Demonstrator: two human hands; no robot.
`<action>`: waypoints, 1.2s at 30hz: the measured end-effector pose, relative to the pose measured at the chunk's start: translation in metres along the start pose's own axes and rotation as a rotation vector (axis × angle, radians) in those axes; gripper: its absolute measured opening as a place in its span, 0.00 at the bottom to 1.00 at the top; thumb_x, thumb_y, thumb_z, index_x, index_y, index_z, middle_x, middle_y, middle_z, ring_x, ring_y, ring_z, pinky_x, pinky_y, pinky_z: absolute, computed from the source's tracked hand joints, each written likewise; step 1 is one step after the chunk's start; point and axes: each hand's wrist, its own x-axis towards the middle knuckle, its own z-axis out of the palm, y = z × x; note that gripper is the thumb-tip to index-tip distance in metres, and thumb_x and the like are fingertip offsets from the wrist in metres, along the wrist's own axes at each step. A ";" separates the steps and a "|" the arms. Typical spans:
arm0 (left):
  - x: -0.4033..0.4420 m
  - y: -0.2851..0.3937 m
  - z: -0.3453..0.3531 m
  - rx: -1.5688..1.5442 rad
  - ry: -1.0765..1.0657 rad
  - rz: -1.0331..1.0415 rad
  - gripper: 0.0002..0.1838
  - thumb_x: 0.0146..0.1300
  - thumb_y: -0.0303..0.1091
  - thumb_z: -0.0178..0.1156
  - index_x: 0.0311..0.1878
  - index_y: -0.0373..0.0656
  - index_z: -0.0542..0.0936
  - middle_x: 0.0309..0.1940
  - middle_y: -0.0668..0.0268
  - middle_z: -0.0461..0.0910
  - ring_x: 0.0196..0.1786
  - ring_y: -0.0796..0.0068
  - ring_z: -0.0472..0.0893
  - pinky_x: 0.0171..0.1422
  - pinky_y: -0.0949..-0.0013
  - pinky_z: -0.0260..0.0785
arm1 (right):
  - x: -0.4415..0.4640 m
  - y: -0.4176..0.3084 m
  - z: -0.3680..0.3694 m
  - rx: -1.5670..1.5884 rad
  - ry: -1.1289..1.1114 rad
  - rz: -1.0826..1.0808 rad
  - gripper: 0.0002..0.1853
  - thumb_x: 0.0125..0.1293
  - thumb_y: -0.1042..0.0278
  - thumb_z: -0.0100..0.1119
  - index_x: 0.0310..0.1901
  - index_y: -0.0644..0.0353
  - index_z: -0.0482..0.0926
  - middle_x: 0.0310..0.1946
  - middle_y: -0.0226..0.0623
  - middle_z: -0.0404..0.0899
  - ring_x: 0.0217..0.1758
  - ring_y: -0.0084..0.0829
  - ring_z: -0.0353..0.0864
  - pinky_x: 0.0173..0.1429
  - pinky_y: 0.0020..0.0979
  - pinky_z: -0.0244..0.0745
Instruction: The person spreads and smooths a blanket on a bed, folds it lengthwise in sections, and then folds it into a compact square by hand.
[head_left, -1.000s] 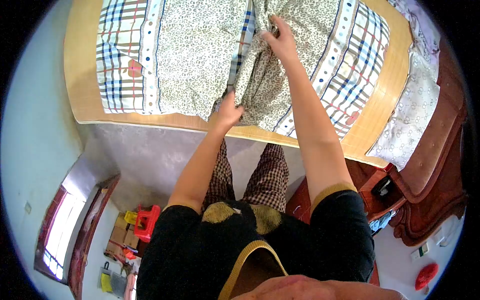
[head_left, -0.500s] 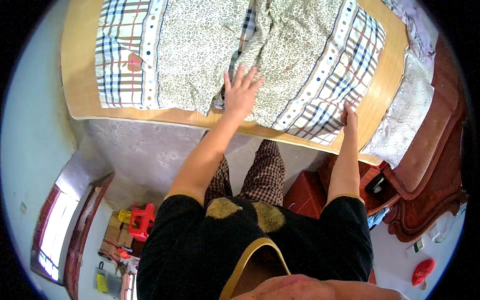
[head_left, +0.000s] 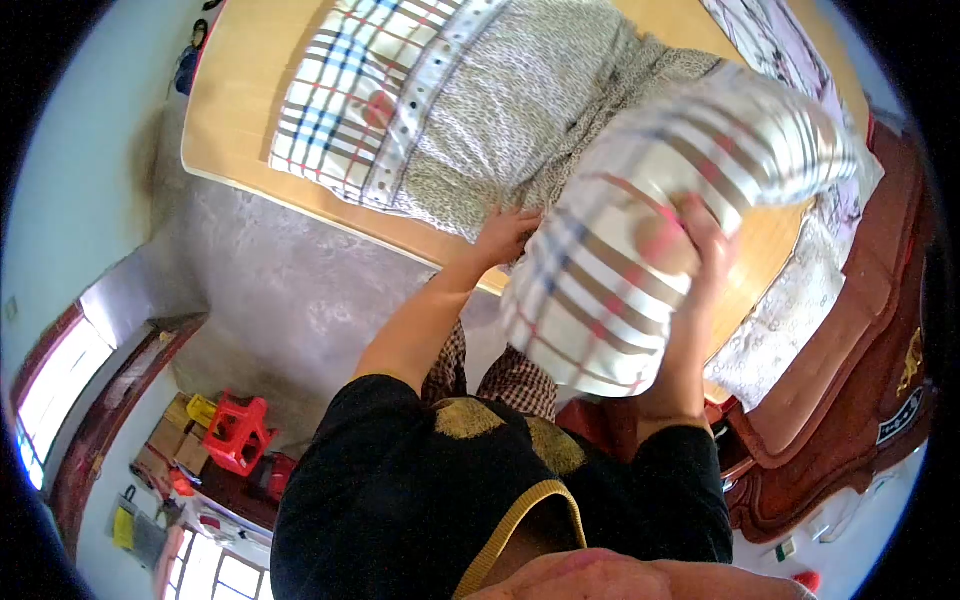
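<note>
A quilt (head_left: 510,110) with plaid ends and a leopard-print middle lies on the bed. Its right part, the plaid flap (head_left: 610,270), is raised and turned over toward the left, blurred by motion. My right hand (head_left: 708,245) is closed on this flap at its right side. By the quilt's front edge, where the flap meets the leopard-print part, my left hand (head_left: 505,238) touches the cloth with fingers stretched to the right. The fingertips of the left hand are partly hidden against the flap.
The wooden-coloured bed surface (head_left: 235,110) has its front edge before my legs. A white patterned pillow (head_left: 785,325) lies by the brown headboard (head_left: 850,360) at right. A red plastic stool (head_left: 238,432) stands lower left, near a window (head_left: 65,375).
My right hand has lifted the quilt's right plaid end and swung it up and leftward. The left hand has moved down to the quilt's front edge. The view has turned.
</note>
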 end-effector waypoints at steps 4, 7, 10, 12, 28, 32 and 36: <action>-0.024 -0.055 -0.026 -2.119 -0.220 0.009 0.26 0.67 0.39 0.55 0.68 0.54 0.65 0.57 0.67 0.71 0.60 0.61 0.68 0.61 0.47 0.60 | 0.035 0.016 0.186 -0.150 -0.363 -0.298 0.22 0.57 0.60 0.66 0.47 0.69 0.76 0.42 0.43 0.80 0.46 0.31 0.79 0.51 0.31 0.74; -0.039 -0.091 -0.049 -2.202 -0.090 -0.013 0.26 0.69 0.43 0.56 0.67 0.46 0.65 0.51 0.64 0.77 0.53 0.64 0.76 0.57 0.56 0.71 | 0.066 0.070 0.286 0.128 -0.838 -0.208 0.18 0.64 0.63 0.61 0.52 0.65 0.76 0.52 0.38 0.78 0.54 0.31 0.77 0.55 0.32 0.73; -0.067 -0.083 -0.080 -1.660 0.420 -0.486 0.21 0.69 0.37 0.56 0.63 0.42 0.70 0.50 0.65 0.78 0.51 0.65 0.79 0.53 0.60 0.75 | 0.077 0.126 0.272 -0.356 -0.647 -0.472 0.16 0.65 0.65 0.60 0.52 0.61 0.78 0.45 0.40 0.81 0.46 0.29 0.81 0.47 0.32 0.77; -0.097 -0.073 -0.101 -1.390 0.490 -0.495 0.15 0.69 0.35 0.54 0.57 0.41 0.74 0.47 0.65 0.79 0.45 0.68 0.81 0.44 0.67 0.76 | 0.102 0.189 0.233 -0.423 -0.459 -0.562 0.13 0.61 0.72 0.61 0.48 0.61 0.79 0.44 0.36 0.81 0.42 0.29 0.82 0.47 0.30 0.77; 0.010 -0.015 -0.416 0.444 0.534 -0.504 0.40 0.54 0.63 0.63 0.60 0.38 0.72 0.54 0.50 0.78 0.58 0.52 0.77 0.60 0.54 0.68 | 0.127 0.298 0.092 0.113 0.167 0.421 0.25 0.66 0.56 0.62 0.59 0.58 0.67 0.54 0.39 0.75 0.55 0.36 0.76 0.53 0.38 0.77; -0.030 0.002 -0.420 0.108 0.772 -0.209 0.33 0.54 0.54 0.68 0.57 0.42 0.75 0.46 0.54 0.82 0.50 0.54 0.82 0.54 0.56 0.71 | 0.131 0.296 0.087 0.034 0.178 0.367 0.28 0.65 0.59 0.64 0.62 0.57 0.65 0.55 0.38 0.73 0.55 0.33 0.76 0.52 0.37 0.77; -0.031 -0.083 -0.419 0.167 0.807 -0.356 0.35 0.50 0.53 0.71 0.57 0.41 0.76 0.48 0.53 0.81 0.53 0.53 0.80 0.57 0.56 0.70 | 0.135 0.282 0.080 0.017 0.002 0.229 0.37 0.60 0.66 0.69 0.67 0.61 0.59 0.57 0.41 0.71 0.57 0.33 0.72 0.60 0.34 0.70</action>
